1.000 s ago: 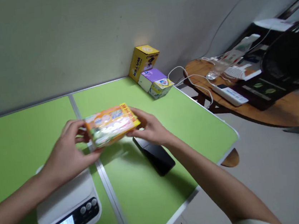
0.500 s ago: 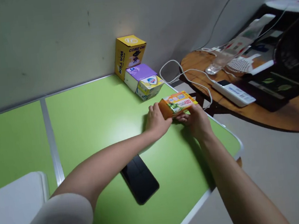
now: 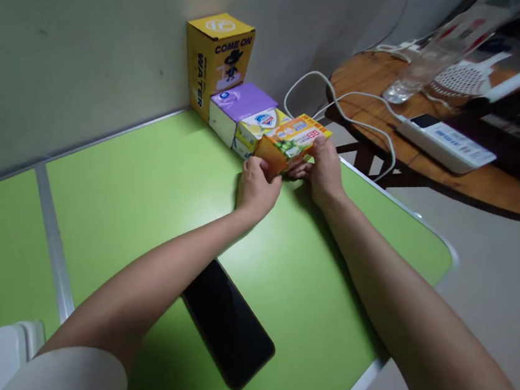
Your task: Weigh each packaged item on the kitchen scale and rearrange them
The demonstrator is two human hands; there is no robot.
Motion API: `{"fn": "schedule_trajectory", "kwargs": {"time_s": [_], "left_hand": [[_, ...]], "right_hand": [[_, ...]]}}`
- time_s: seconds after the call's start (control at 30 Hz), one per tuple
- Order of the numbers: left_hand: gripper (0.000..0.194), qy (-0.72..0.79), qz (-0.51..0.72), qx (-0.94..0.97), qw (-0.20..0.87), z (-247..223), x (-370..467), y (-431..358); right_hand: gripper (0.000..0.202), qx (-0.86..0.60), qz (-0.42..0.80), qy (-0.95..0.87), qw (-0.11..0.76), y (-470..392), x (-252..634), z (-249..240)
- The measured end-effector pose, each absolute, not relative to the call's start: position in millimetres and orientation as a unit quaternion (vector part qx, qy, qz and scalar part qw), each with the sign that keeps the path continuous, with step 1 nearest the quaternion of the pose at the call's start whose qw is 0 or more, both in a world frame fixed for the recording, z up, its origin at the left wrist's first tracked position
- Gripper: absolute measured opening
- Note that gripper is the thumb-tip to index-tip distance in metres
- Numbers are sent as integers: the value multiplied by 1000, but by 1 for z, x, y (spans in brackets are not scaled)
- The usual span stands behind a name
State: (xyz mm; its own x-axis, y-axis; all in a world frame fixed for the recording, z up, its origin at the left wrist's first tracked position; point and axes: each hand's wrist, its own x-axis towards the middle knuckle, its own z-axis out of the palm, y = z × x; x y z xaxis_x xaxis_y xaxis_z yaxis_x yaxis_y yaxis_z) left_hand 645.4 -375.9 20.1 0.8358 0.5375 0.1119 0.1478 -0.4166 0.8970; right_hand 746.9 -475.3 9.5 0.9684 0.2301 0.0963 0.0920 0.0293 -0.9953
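Observation:
Both hands grip an orange packet [image 3: 292, 139] with printed green fruit, whose exact contents I cannot make out. My left hand [image 3: 258, 187] is closed on its left end, and my right hand [image 3: 324, 172] on its right end, fingers partly under it. The packet is at the front of a yellow and white box [image 3: 263, 121] with a shield logo and hides part of it; whether they touch I cannot tell. Behind that box lies a purple-topped pack [image 3: 245, 99]. At the back of the row, a tall yellow box [image 3: 221, 58] marked "COME ON WATER" stands upright by the wall.
A black phone [image 3: 231, 330] lies on the green table [image 3: 146, 189], below my left forearm. A white object [image 3: 1, 359] sits at the left edge. Right of the table, a wooden round table [image 3: 466, 187] carries a white power bank [image 3: 446, 142], a cable [image 3: 343, 123] and a clear bottle [image 3: 401, 91].
My hands have carried the orange packet away from me, up to the front of the row of boxes. The view has moved closer and shifted to the right.

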Motion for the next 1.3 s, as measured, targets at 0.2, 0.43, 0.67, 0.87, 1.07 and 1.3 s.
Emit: {"fn": "schedule_trajectory", "kwargs": {"time_s": [0.2,0.43,0.67,0.87,1.07,1.3], "left_hand": [[39,214,205,821,487,17,650,-375],[35,200,194,824,493,17,646,-375],[30,213,188,823,491,15,651,-372],[33,231,103,789,561,31,627,-376],[28,156,61,808,565,58,511,-328],[25,59,42,871,487,117,343,-241]], "right_hand": [[57,-702,44,-140,697,-473,753,5],[49,-708,66,-106,696,-472,748,13],[61,-712,35,-116,691,-471,750,3],[40,-742,-85,53,663,-463,712,23],[32,-745,11,-2,667,-471,623,39],[19,-692,315,-360,541,-406,501,97]]}}
